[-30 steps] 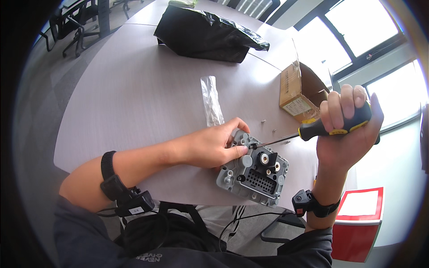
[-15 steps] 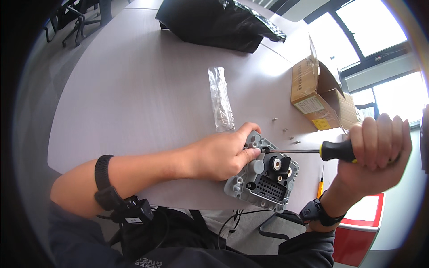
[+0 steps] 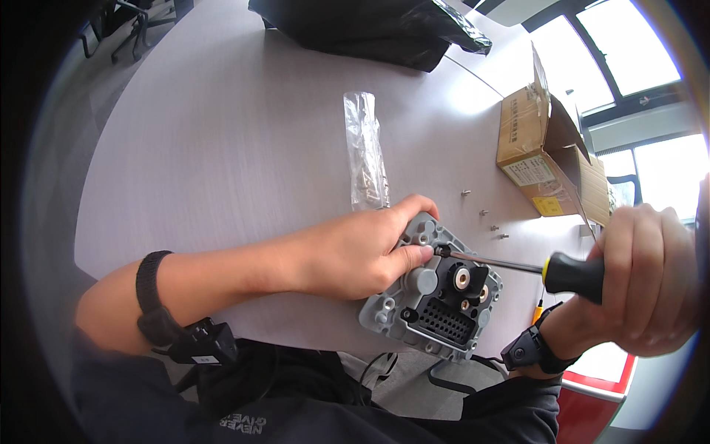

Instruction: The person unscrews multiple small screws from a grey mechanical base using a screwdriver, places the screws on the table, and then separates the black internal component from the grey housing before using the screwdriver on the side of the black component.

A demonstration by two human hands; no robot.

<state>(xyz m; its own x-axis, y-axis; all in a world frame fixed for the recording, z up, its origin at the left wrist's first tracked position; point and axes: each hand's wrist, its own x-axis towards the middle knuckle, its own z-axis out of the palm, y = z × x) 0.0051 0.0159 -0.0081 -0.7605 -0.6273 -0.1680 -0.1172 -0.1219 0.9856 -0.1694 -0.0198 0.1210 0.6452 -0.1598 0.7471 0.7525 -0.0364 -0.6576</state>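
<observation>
A grey cast housing (image 3: 424,340) with a black connector block (image 3: 444,323) is tilted up at the table's near edge. My left hand (image 3: 381,251) grips its upper left side, the thumb pressed by a screw position. In my right hand (image 3: 651,277) is a screwdriver (image 3: 573,276) with a black and yellow handle, fingers wrapped round it. Its shaft runs leftward, and the tip meets the housing just beside my left thumb. Whether a screw sits under the tip is hard to make out.
Several small screws (image 3: 495,228) lie right of the housing. Beyond are a clear plastic bag (image 3: 364,148), an open cardboard box (image 3: 521,133) and a large black plastic bag (image 3: 347,29). A yellow-handled tool (image 3: 538,311) lies by my right wrist; a red and white stand (image 3: 592,403) is below.
My right hand has moved right and a little down with the screwdriver, whose shaft now slopes down toward the handle. My left hand keeps its hold on the housing.
</observation>
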